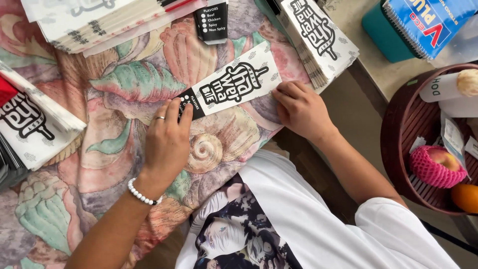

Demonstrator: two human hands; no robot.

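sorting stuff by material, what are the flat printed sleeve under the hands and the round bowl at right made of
Printed sleeve: looks like thin matte paperboard, lying flat with crisp cut edges under the left hand and right hand. Bowl: probably dark brown plastic or wood, ribbed; hard to tell.

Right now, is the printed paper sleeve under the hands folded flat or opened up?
Folded flat. The paper sleeve lies as a thin strip on the patterned cloth, the left hand pressing one end, the right hand the other.

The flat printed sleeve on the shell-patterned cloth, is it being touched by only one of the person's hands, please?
No, the left hand presses the flat printed sleeve at its dark end while the right hand presses its other end.
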